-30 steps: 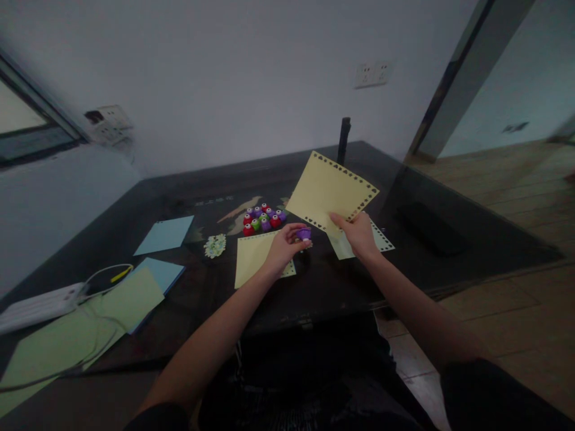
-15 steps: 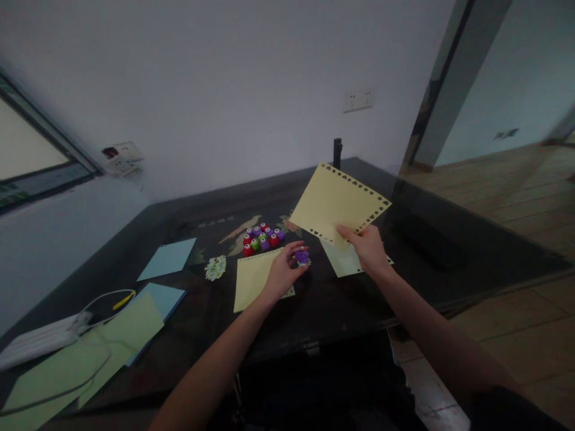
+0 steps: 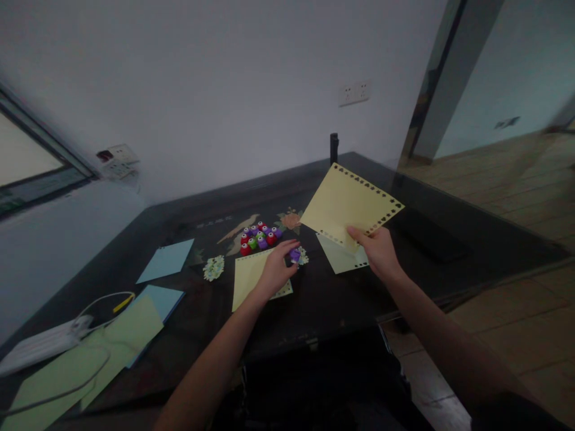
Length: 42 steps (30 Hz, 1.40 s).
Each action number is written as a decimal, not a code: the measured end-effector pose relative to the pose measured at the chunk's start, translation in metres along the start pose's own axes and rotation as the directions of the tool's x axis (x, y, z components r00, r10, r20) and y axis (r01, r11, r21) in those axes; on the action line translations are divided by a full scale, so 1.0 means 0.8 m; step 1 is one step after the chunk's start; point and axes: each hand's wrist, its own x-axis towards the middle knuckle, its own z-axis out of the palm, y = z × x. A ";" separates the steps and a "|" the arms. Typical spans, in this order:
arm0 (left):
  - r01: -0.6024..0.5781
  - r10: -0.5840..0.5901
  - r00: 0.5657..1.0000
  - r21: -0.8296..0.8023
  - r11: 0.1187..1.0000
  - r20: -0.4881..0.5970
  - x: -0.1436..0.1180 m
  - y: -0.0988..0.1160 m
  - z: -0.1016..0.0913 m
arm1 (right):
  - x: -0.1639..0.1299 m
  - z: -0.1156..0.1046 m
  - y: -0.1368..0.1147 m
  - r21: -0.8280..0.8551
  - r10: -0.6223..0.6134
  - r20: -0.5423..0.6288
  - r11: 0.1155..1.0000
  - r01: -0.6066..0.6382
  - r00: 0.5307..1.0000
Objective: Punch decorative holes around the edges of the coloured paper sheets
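Observation:
My left hand (image 3: 275, 270) is closed around a small purple craft punch (image 3: 294, 255) just above the table, by a little pile of paper cut-outs (image 3: 303, 257). Pinched at its lower edge, a yellow sheet of paper (image 3: 348, 200) with punched shapes along its borders is held up by my right hand (image 3: 381, 254). Beneath that sheet lies a pale sheet (image 3: 339, 257), partly covered. Another yellow sheet (image 3: 249, 275) with punched edges rests under my left wrist. Several red, green and purple craft punches (image 3: 262, 237) stand grouped behind it.
Left on the dark table (image 3: 202, 335) are another pile of cut-outs (image 3: 214, 267), a blue sheet (image 3: 166, 260), stacked green sheets (image 3: 130, 329) and a white power strip (image 3: 42, 344) with a cable. A black upright object (image 3: 333, 148) stands at the back; a dark flat object (image 3: 431, 239) lies right.
My right hand has carried the yellow sheet a little to the right. My left hand, still holding the purple punch, has shifted slightly left, showing more of the cut-outs beside it.

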 end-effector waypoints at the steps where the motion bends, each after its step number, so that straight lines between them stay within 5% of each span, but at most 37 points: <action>1: -0.009 0.009 1.000 0.005 1.000 0.003 0.000 0.001 -0.001 | 0.000 0.000 -0.001 0.005 0.003 -0.008 1.000 -0.003 1.000; 13: 0.173 -0.168 0.985 -0.279 0.945 0.043 0.015 0.020 0.000 | 0.020 -0.036 -0.001 0.058 0.036 -0.082 0.998 -0.031 0.996; 21: 0.252 -0.250 0.968 -0.199 0.947 0.033 0.093 -0.007 0.028 | 0.040 -0.080 0.008 -0.029 -0.007 -0.160 1.000 0.003 0.987; 29: 0.355 -0.353 0.935 -0.049 0.934 0.045 0.172 -0.025 0.072 | 0.037 -0.083 0.003 -0.077 -0.102 -0.257 0.993 0.085 0.961; 42: 0.422 -0.437 0.891 0.130 0.897 0.120 0.230 -0.037 0.108 | 0.031 -0.084 -0.004 0.010 -0.163 -0.334 0.984 0.177 0.928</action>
